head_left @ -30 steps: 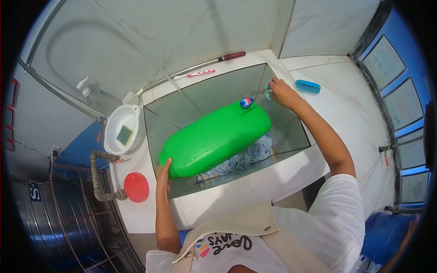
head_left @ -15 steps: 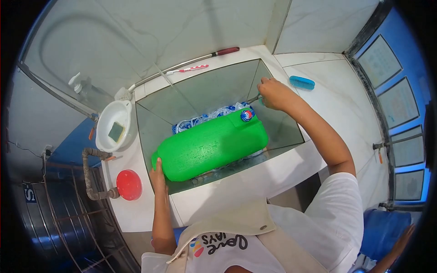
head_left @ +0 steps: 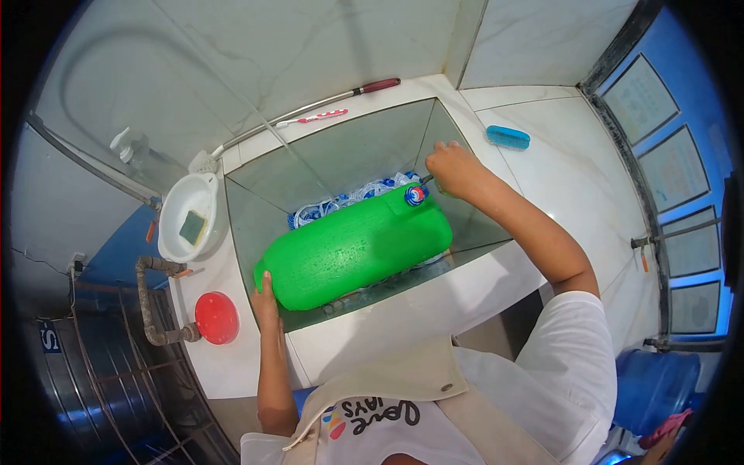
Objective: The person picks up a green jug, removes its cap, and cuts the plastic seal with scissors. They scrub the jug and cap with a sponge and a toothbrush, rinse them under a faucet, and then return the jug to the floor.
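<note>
A big green plastic jug [head_left: 349,252] lies on its side in the tiled basin [head_left: 256,205]. Its blue, white and red cap [head_left: 416,195] is on the neck end, at the upper right. My left hand [head_left: 266,304] grips the bottom end, thumb up along its side; the other fingers are mostly hidden. Near the cap, my right hand [head_left: 456,169] is closed round a thin, dark tool [head_left: 426,179] whose tip points at the neck. The tool's handle is hidden in my fist. Behind the jug lies a row of blue-and-clear plastic pieces [head_left: 341,200], partly covered by it.
A blue brush [head_left: 508,137] lies right of the basin. Along the back rim are a toothbrush [head_left: 314,118] and a long-handled brush [head_left: 325,101]. At left stand a white bowl [head_left: 172,240] with a sponge [head_left: 192,227], a pump bottle [head_left: 136,151] and a red lid [head_left: 216,318].
My right hand has moved slightly left and down, closer to the jug's cap. My left hand keeps its hold. At lower right, a pink cloth now shows by another person's arm.
</note>
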`<control>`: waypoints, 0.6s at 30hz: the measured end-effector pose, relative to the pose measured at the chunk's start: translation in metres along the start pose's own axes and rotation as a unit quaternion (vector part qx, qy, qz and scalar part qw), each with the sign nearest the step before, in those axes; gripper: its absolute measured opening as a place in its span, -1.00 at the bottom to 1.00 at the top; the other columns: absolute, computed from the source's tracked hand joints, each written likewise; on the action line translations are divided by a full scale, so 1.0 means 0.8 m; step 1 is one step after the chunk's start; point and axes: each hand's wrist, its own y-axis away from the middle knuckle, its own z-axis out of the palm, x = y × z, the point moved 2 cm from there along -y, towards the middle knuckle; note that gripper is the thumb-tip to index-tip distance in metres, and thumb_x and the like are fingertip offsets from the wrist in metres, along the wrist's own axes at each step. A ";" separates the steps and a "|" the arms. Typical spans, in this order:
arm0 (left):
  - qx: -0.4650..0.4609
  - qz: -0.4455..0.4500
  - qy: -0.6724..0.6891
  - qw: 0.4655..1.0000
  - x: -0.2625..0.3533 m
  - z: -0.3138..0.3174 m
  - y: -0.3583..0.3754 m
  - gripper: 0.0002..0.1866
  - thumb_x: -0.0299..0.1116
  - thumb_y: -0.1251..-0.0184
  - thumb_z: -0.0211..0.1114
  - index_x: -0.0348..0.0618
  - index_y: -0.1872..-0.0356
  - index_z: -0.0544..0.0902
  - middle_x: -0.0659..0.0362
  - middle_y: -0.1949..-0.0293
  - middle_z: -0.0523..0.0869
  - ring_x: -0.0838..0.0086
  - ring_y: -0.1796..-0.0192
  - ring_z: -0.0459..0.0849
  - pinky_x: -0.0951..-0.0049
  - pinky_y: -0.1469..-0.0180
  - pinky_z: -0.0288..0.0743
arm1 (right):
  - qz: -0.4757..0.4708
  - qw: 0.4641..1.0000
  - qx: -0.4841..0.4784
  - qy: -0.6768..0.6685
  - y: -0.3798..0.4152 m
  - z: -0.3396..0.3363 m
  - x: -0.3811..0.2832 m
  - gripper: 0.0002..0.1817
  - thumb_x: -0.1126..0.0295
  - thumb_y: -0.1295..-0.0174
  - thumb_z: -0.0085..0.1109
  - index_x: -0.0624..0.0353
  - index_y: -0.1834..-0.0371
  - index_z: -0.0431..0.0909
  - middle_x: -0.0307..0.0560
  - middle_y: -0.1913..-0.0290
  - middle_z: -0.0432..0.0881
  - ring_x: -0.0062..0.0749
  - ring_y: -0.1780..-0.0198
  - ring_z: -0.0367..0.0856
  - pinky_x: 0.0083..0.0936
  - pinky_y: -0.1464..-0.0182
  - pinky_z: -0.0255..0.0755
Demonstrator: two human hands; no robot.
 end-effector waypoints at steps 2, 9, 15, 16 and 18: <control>0.003 0.006 -0.005 1.000 0.005 0.002 0.004 -0.47 -0.03 -0.30 0.17 -0.38 0.00 0.54 0.07 0.11 0.62 0.43 0.09 0.56 0.44 -0.01 0.38 | 0.003 1.000 0.004 -0.003 0.002 -0.004 -0.004 -0.87 0.58 0.19 0.15 0.32 0.50 0.57 0.15 0.29 0.53 0.01 0.23 0.56 -0.28 0.18 0.51; 0.005 0.006 -0.009 1.000 0.000 0.000 0.001 -0.49 -0.04 -0.31 0.17 -0.39 0.02 0.54 0.06 0.12 0.63 0.43 0.11 0.56 0.43 0.01 0.39 | -0.003 0.999 0.023 0.028 0.001 -0.007 -0.025 -0.88 0.52 0.14 0.20 0.22 0.46 0.63 0.10 0.31 0.55 -0.07 0.22 0.54 -0.35 0.28 0.54; 0.014 -0.001 0.000 1.000 -0.001 0.001 0.001 -0.48 -0.05 -0.30 0.17 -0.39 0.02 0.54 0.05 0.12 0.63 0.42 0.12 0.56 0.44 0.02 0.39 | -0.059 0.974 -0.059 0.211 0.013 -0.002 -0.087 -0.85 0.44 0.17 0.21 0.21 0.47 0.61 -0.03 0.36 0.52 -0.34 0.28 0.45 -0.43 0.33 0.30; 0.012 0.004 0.004 1.000 -0.001 0.002 0.001 -0.48 -0.05 -0.30 0.18 -0.39 0.02 0.54 0.05 0.12 0.63 0.41 0.11 0.56 0.44 0.02 0.39 | -0.060 0.974 -0.058 0.212 0.015 0.005 -0.092 -0.85 0.44 0.17 0.21 0.21 0.47 0.61 -0.03 0.36 0.52 -0.34 0.28 0.45 -0.43 0.33 0.30; 0.012 0.009 0.007 1.000 0.002 0.003 0.002 -0.48 -0.05 -0.30 0.18 -0.39 0.02 0.54 0.05 0.13 0.63 0.41 0.11 0.56 0.44 0.02 0.39 | -0.028 0.965 -0.056 0.256 0.014 0.019 -0.099 -0.86 0.38 0.14 0.19 0.13 0.47 0.63 -0.12 0.42 0.52 -0.39 0.29 0.41 -0.51 0.35 0.14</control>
